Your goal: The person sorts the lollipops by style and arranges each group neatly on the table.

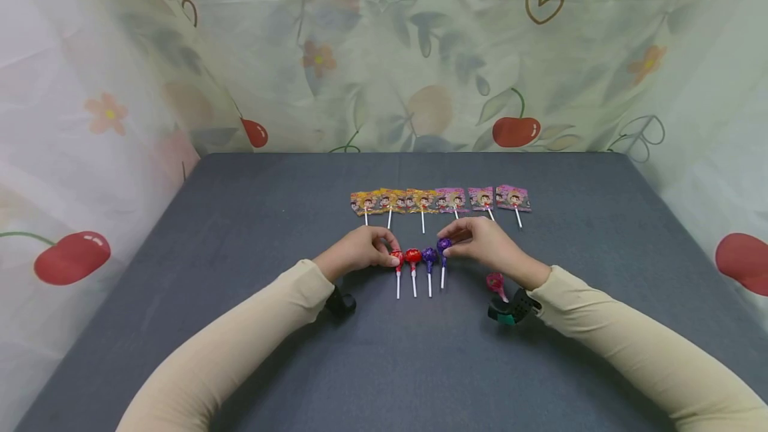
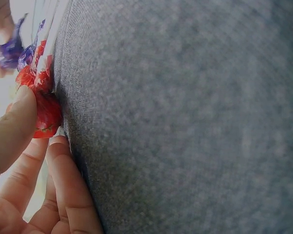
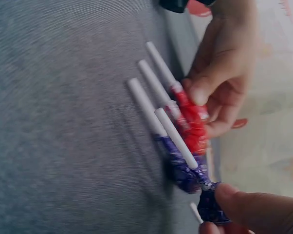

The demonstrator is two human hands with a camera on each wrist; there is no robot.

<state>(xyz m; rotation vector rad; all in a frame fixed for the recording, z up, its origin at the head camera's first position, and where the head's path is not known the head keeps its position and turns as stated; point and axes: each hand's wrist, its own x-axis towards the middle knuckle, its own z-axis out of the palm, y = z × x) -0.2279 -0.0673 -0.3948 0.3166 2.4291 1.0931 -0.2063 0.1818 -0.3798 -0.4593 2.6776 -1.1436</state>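
Observation:
Between thumb and fingers, my left hand pinches the red lollipop at the left end of a short row. A second red lollipop and a purple lollipop lie beside it, sticks toward me. My right hand pinches the head of another purple lollipop at the row's right end. In the right wrist view its stick crosses in front of the neighbouring purple one, and it seems slightly raised off the table. A pink-red lollipop lies near my right wrist, partly hidden by the wrist band.
Behind the hands runs a row of flat-packed lollipops, yellow packets on the left and pink packets on the right. The dark grey table is bordered by a patterned cloth at the back and sides.

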